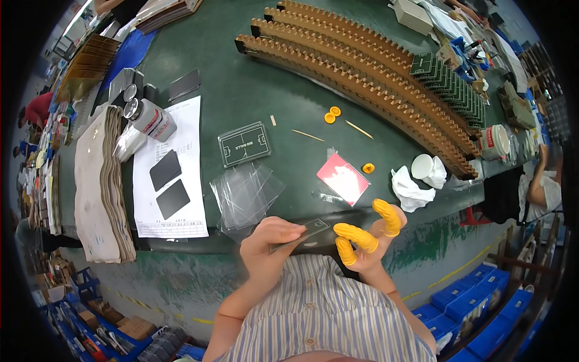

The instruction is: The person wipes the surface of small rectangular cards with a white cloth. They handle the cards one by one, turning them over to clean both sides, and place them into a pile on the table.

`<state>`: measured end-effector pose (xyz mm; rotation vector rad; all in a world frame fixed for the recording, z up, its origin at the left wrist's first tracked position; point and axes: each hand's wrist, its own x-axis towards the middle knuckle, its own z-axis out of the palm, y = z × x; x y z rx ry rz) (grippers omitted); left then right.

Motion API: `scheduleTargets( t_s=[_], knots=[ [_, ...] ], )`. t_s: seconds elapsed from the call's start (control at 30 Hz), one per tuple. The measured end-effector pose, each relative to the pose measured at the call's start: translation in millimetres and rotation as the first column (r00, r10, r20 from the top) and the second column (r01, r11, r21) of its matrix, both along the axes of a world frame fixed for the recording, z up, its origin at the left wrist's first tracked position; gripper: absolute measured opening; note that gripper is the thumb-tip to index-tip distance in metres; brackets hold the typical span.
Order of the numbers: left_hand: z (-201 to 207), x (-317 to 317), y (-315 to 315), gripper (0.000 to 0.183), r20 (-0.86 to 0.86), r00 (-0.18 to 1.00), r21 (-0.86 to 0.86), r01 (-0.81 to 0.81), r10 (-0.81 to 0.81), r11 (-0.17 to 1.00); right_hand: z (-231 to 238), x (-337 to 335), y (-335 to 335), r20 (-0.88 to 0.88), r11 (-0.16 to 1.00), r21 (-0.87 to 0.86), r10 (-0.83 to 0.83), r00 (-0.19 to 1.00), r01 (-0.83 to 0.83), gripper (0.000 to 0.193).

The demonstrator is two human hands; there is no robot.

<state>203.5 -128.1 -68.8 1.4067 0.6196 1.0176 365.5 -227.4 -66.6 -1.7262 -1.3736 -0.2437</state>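
Note:
Close to my body, my left hand (267,244) grips a thin dark plate (315,228) with white line markings between thumb and fingers, tilted. To its right my right hand (369,241) is raised with its fingers apart and nothing in them. Yellow finger cots (360,235) cover three of its digits. Beyond my left hand lie several overlapping clear plastic sleeves (244,196) and a dark green plate with white field lines (244,145). A red card in a clear sleeve (344,179) sits past the gap between my hands.
Long notched wooden racks (338,66) cross the far right, green plates (449,81) standing in them. Loose yellow finger cots (368,168), wooden sticks (360,130) and white wipes (411,190) lie nearer. At left are a grey bottle (151,119), dark cards (173,199) on paper, and stacked cloths (99,181).

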Motion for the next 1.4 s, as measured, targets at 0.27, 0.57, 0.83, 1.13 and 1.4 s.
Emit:
scheduleTargets(
  t_s=[0.27, 0.57, 0.83, 1.13, 1.4],
  knots=[
    [0.2, 0.2, -0.7, 0.025, 0.003, 1.0, 0.043, -0.016, 0.015, 0.999, -2.0, -1.6, 1.4, -0.043, 0.999, 0.029, 0.04, 0.998, -0.039, 0.028],
    [-1.6, -1.2, -0.7, 0.024, 0.009, 1.0, 0.074, -0.016, 0.015, 0.997, -1.3, -3.7, 1.4, 0.006, 0.999, -0.004, 0.039, 0.999, -0.039, 0.026],
    [-4.5, -4.9, -1.9, 0.022, 0.02, 1.0, 0.033, 0.002, -0.003, 0.999, -5.1, -4.6, -0.9, -0.002, 1.0, 0.009, 0.011, 1.0, -0.01, 0.018],
    [-9.0, -5.7, -0.6, 0.019, 0.033, 0.999, 0.077, -0.013, 0.011, 0.997, -3.1, -5.3, 1.1, -0.06, 0.999, 0.027, 0.035, 0.998, -0.034, 0.024],
    [-8.4, -0.8, -0.3, 0.022, 0.075, 0.996, 0.008, -0.044, 0.043, 0.999, 1.0, -7.6, 3.1, -0.065, 0.997, 0.035, 0.072, 0.995, -0.07, 0.024]
  ],
)
